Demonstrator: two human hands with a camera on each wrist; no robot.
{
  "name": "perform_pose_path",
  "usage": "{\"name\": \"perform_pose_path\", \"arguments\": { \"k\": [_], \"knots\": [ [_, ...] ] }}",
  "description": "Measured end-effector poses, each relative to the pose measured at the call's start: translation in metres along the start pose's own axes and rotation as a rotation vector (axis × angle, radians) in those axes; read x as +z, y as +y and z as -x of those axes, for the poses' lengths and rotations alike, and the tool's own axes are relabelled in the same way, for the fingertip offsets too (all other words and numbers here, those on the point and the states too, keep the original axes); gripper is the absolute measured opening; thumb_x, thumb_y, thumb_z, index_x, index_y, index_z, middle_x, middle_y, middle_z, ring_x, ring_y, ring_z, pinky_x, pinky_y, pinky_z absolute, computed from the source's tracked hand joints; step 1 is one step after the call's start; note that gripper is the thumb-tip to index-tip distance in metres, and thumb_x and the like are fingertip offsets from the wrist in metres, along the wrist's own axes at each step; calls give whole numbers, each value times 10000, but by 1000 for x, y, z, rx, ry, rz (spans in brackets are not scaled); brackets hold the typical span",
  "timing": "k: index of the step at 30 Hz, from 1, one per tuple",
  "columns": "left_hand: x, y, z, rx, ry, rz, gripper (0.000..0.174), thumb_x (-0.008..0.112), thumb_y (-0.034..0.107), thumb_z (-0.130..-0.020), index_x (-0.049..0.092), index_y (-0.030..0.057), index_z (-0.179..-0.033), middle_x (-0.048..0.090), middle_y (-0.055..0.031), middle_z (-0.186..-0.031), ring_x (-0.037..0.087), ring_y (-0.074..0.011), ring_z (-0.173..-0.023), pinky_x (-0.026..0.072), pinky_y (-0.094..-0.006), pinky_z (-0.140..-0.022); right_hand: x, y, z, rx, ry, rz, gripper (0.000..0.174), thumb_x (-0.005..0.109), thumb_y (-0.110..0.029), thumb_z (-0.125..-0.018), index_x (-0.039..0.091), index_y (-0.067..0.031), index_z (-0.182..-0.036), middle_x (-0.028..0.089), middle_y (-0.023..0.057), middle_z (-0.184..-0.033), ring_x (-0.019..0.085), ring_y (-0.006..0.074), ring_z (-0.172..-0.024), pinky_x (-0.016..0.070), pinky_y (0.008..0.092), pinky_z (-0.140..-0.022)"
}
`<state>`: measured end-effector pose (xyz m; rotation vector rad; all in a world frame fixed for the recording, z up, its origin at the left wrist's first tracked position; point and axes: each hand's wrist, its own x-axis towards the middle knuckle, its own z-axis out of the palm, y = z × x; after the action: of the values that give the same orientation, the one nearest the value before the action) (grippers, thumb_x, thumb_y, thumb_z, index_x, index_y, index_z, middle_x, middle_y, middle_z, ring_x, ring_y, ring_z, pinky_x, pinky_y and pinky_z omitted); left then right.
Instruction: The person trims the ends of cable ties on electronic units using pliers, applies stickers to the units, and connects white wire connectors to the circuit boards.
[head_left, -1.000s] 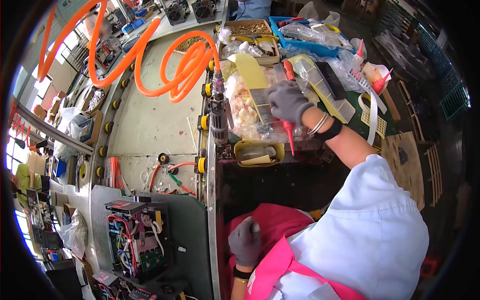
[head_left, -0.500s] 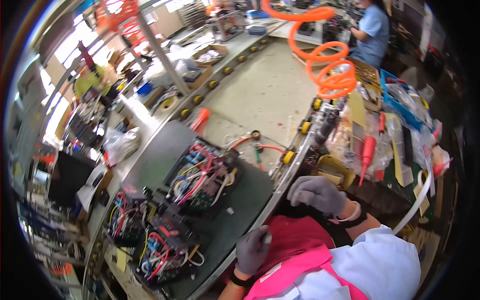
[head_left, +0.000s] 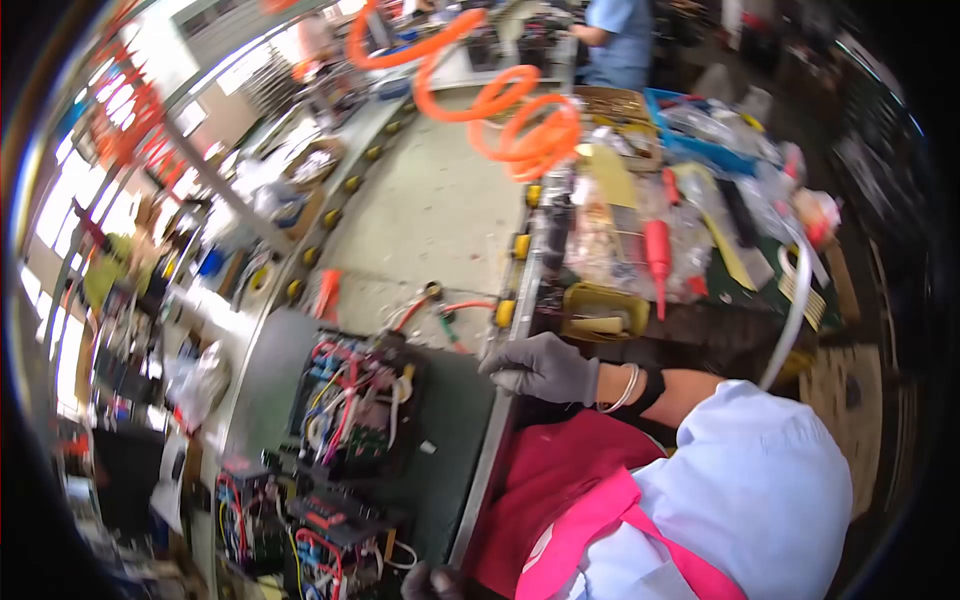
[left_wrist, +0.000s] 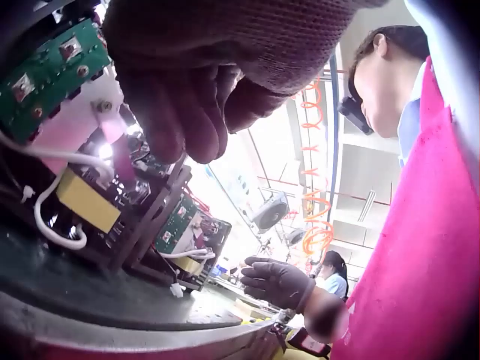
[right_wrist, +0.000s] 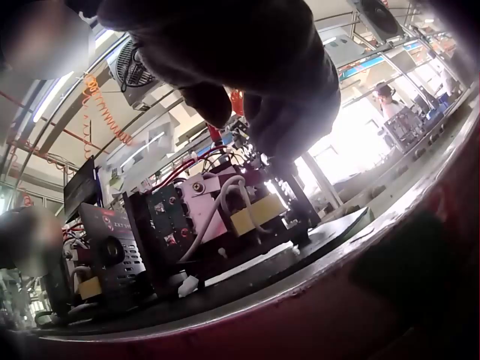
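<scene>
My right hand (head_left: 548, 370), in a grey glove, hovers over the metal edge of the line with its fingers loosely bent and nothing in them. To its left stands an open electronic unit (head_left: 350, 405) full of coloured wires. Two more such units, one (head_left: 245, 515) at the left and one (head_left: 335, 535) nearer me, sit lower down. Only part of my left hand (head_left: 432, 583) shows at the bottom of the head view. In the left wrist view its gloved fingers (left_wrist: 199, 127) hang loosely curled beside a unit with a green circuit board (left_wrist: 52, 75), holding nothing visible.
A red pointed bottle (head_left: 657, 255) lies among plastic bags and label sheets at right, above a yellow bin (head_left: 605, 315). A blue crate (head_left: 700, 130) stands farther back. An orange coiled hose (head_left: 500, 105) hangs over the line. Another person (head_left: 615, 45) is at the far end.
My right hand has come away from the bags and red bottle, back and left to the line's edge. The left hand has dropped to the view's bottom. The head view has swung left towards the units.
</scene>
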<state>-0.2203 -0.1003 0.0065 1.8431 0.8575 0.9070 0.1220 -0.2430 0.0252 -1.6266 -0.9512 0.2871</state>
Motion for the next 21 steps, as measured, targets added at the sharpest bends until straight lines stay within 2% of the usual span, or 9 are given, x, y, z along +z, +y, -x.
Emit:
{"name": "perform_pose_path", "arguments": {
  "k": [1, 3, 6, 9, 11, 13, 15, 18, 21],
  "knots": [
    [10, 13, -7, 86, -153, -112, 225, 628, 34, -907, 612, -5, -1128, 668, -98, -871, 614, -137, -735, 515, -263, -648, -17, -3, 10, -74, 36, 77, 193, 609, -99, -888, 654, -22, -1059, 685, 92, -814, 670, 180, -732, 539, 310, -720],
    [40, 26, -8, -38, -277, 101, 202, 645, 54, -905, 636, 12, -1103, 670, -87, -865, 609, -126, -724, 507, -258, -648, -59, -26, 31, 36, 83, 129, 184, 617, -93, -873, 665, -22, -1036, 678, 66, -799, 657, 158, -734, 538, 301, -721],
    [61, 29, -12, -34, -450, 93, 181, 654, 72, -906, 655, 16, -1078, 672, -76, -877, 601, -120, -722, 500, -257, -650, -122, -9, 61, 104, 355, 194, 178, 619, -38, -846, 675, -28, -1014, 664, 29, -809, 637, 120, -714, 536, 281, -692],
    [74, 41, -17, 68, -525, 45, 168, 647, 65, -911, 661, 12, -1069, 669, -68, -901, 595, -120, -740, 496, -256, -666, -191, 1, 87, 246, 568, 173, 197, 593, 12, -836, 680, -31, -1007, 652, 8, -831, 626, 102, -695, 533, 264, -654],
    [78, 39, -16, 68, -552, 53, 170, 643, 62, -914, 658, 10, -1075, 664, -66, -912, 595, -121, -758, 495, -258, -678, -234, 32, 108, 213, 695, 257, 166, 601, -10, -844, 684, -27, -987, 662, 29, -797, 627, 103, -675, 530, 269, -638],
    [77, 35, -14, 58, -568, 44, 171, 640, 60, -916, 656, 11, -1078, 659, -65, -916, 594, -122, -774, 493, -258, -689, -265, 38, 122, 270, 778, 511, 128, 626, -41, -847, 683, -23, -961, 667, 52, -750, 626, 103, -649, 523, 276, -617],
    [80, 32, -13, 42, -569, 42, 171, 640, 57, -916, 656, 14, -1080, 654, -64, -914, 594, -122, -786, 492, -257, -700, -292, 58, 137, 270, 807, 575, 115, 643, -73, -856, 677, -18, -951, 668, 71, -718, 624, 102, -633, 516, 277, -615],
    [83, 26, -10, 23, -574, 79, 174, 639, 56, -916, 654, 14, -1085, 651, -60, -895, 591, -119, -759, 491, -253, -686, -300, 63, 138, 352, 797, 502, 115, 650, -81, -859, 680, -24, -955, 652, 43, -722, 606, 94, -639, 507, 271, -612],
    [89, 27, -11, 147, -609, -6, 175, 634, 48, -920, 650, 13, -1091, 649, -49, -882, 586, -113, -729, 491, -250, -671, -299, 72, 126, 359, 765, 429, 124, 640, -74, -863, 680, -24, -968, 636, 25, -732, 588, 83, -649, 501, 265, -617]
  ]
}}
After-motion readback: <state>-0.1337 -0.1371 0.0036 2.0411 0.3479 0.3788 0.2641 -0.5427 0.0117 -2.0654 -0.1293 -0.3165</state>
